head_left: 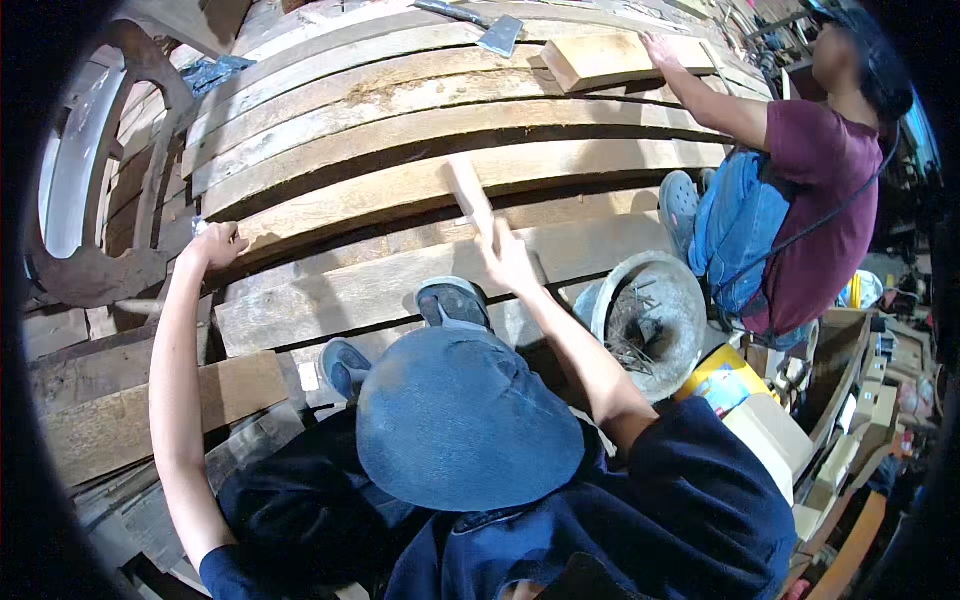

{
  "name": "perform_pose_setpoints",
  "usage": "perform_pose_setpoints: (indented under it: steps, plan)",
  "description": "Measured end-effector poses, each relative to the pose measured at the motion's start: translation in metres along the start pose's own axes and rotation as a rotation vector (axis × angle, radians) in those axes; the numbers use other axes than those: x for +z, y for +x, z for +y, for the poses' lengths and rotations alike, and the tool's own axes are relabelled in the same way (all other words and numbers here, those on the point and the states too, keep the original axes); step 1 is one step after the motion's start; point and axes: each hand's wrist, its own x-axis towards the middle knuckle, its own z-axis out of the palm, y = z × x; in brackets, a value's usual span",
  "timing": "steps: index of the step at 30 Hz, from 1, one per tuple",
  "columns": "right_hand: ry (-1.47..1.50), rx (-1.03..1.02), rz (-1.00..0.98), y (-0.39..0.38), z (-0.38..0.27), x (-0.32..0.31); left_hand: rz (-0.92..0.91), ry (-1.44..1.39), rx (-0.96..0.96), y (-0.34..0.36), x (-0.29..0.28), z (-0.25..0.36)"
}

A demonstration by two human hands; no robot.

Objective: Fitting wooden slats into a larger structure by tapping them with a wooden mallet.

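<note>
My left hand (216, 246) is curled over the left end of a long wooden plank (380, 190). In my right hand (508, 258) is a pale flat paddle-like tool (466, 188), its far end blurred over the same plank; its exact kind cannot be made out. Another pale board (330, 280) lies on the near side of that plank. Beside my right forearm stands a grey bucket (603, 310) with thin sticks or scraps inside. The blue cap (465, 420) covers much of the lower middle.
A co-worker in a maroon shirt (825, 200) crouches at the right, one hand on a thick timber block (600, 62). A hatchet (500, 36) lies on the far planks. At left stands a dark frame (150, 190); a yellow container (725, 372) sits behind the bucket.
</note>
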Motion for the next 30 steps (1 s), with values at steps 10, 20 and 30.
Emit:
perform_pose_setpoints:
  steps: [10, 20, 30]
  plan:
    - [0.111, 0.016, 0.177, 0.026, -0.012, -0.004, -0.079, 0.033, -0.066, -0.006, -0.006, 0.0]
    - [-0.099, 0.181, 0.19, 0.071, -0.009, -0.033, -0.069, 0.037, -0.051, -0.006, 0.007, 0.004]
    - [-0.246, -0.061, -0.061, 0.084, -0.071, 0.021, -0.228, 0.33, -0.102, -0.012, 0.016, -0.002]
